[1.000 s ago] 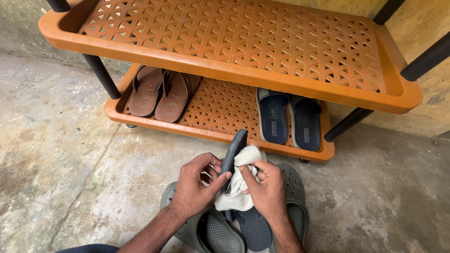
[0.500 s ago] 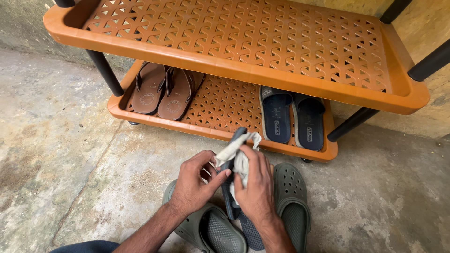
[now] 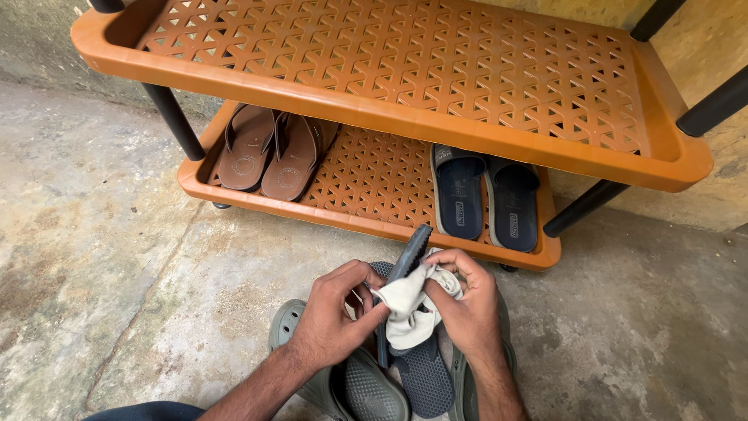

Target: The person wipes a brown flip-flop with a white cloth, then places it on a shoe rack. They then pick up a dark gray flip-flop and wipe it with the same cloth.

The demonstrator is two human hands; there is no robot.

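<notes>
My left hand [image 3: 333, 318] grips a dark flip-flop sandal [image 3: 408, 252] held on edge, its toe pointing up toward the rack. Against the sandal's right side my right hand [image 3: 470, 306] presses a crumpled off-white cloth [image 3: 408, 306]. A second dark sandal [image 3: 421, 373] with a dotted sole lies flat under both hands. Two grey-green clogs, the left clog [image 3: 352, 382] and the right clog [image 3: 466, 383], sit on the floor beneath my wrists, partly hidden.
An orange plastic shoe rack [image 3: 366, 224] with black posts stands ahead. Its lower shelf holds brown sandals [image 3: 269, 152] on the left and navy slides [image 3: 483, 199] on the right. The perforated top shelf [image 3: 405, 62] carries nothing. Stained concrete floor [image 3: 101, 265] spreads to the left.
My right hand has slid the cloth down from the sandal's tip toward its middle and moved right. The sandal's upper end now shows bare.
</notes>
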